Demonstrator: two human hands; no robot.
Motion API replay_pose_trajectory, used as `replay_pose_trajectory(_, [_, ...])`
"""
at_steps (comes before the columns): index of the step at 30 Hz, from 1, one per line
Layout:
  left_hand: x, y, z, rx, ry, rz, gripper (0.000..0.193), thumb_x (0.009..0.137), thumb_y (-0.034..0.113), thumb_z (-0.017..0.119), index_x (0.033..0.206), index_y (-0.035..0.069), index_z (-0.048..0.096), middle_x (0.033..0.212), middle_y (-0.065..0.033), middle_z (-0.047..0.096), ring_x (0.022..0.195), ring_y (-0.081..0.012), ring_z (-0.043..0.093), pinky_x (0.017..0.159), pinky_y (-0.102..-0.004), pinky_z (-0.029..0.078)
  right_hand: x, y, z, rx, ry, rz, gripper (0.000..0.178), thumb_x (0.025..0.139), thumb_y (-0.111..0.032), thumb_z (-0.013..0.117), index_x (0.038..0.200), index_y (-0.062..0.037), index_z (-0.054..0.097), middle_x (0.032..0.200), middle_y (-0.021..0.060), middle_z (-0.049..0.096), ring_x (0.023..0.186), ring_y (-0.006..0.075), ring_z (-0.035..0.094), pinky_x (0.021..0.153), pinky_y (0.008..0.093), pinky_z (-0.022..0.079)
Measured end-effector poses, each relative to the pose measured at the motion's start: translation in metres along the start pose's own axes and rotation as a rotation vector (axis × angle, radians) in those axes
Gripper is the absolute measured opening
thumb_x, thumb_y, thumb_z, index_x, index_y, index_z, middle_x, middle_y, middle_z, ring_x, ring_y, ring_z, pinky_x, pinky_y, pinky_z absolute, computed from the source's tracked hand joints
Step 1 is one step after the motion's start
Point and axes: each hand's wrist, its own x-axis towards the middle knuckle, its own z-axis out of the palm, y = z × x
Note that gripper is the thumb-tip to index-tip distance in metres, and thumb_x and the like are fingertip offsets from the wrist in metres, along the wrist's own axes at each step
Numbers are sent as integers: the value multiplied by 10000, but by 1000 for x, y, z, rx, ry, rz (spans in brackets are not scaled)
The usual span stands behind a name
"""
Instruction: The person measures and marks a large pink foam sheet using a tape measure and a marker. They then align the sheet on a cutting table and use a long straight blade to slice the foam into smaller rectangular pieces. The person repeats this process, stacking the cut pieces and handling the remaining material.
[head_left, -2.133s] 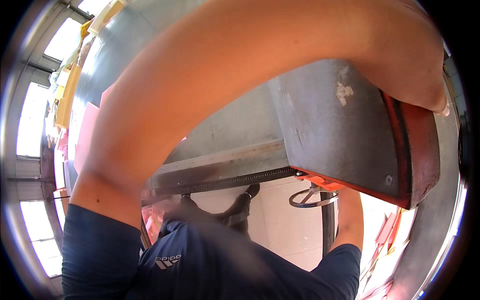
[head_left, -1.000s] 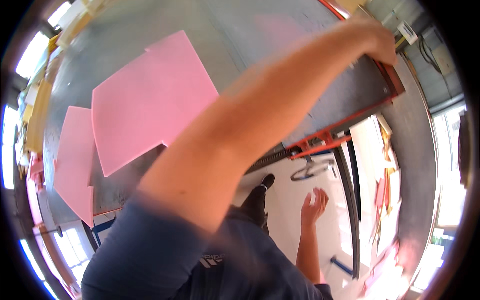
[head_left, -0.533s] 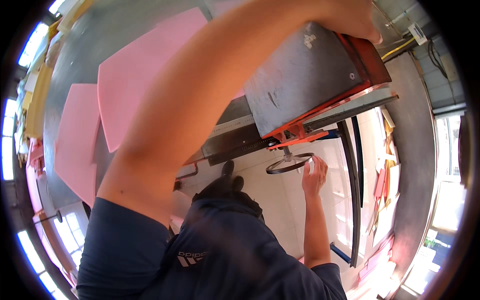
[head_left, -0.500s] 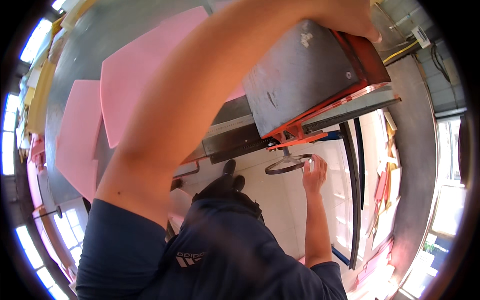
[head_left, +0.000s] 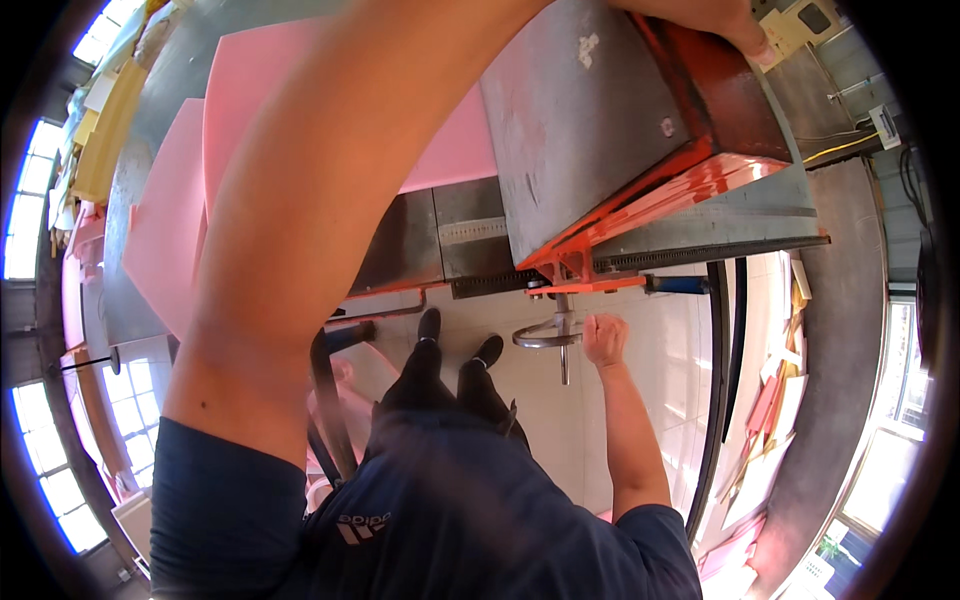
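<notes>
My left arm reaches up across the view, and my left hand rests over the far edge of a large grey metal block with a red frame. One extended finger shows; the others are cut off by the picture's top. Below the block hangs a metal handwheel on a short shaft. My right hand is closed at the right side of its rim. Left of the block, pink flat sheets lie on the grey metal table, partly hidden behind my left arm.
A ruled scale and a toothed rack run along the table's front edge. Dark curved bars stand to the right of my right arm. Offcuts are piled farther right. My feet stand on the pale floor below.
My right hand has gone from loosely spread fingers at the wheel to a closed fist. The handwheel appears turned, and a pin now points down from it. The whole view has shifted slightly.
</notes>
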Motion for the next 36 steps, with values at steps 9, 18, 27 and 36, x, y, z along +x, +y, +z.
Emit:
replay_pose_trajectory(9, [40,-34,30,814,174,744,311,943,250,523,1123,94,722,1149,-138,698,1192,-330,589,988,-440,471,-9,91,-11,741,-111,725,441,920,-280,578,536,-78,498,547,37,500,538,165,472,565,322,381])
replay_pose_trajectory(18, [35,-30,25,822,105,685,302,964,246,503,1096,98,730,1199,-157,672,1224,-367,568,1033,-438,461,-2,97,11,958,-18,707,458,926,-265,549,523,-65,457,527,62,464,571,196,466,783,366,436])
replay_pose_trajectory(27, [-1,-13,21,83,174,428,377,927,317,552,1168,56,679,1248,-259,619,1146,-404,605,1006,-459,462,-10,102,4,820,-35,750,445,916,-253,536,522,-57,469,532,68,479,577,196,484,792,353,442])
replay_pose_trajectory(36, [12,-6,7,74,-37,227,417,916,315,568,1103,-46,664,1124,-301,658,1068,-414,643,958,-439,490,-4,103,9,931,-65,724,450,915,-248,535,514,-51,476,538,78,499,577,190,492,722,340,434])
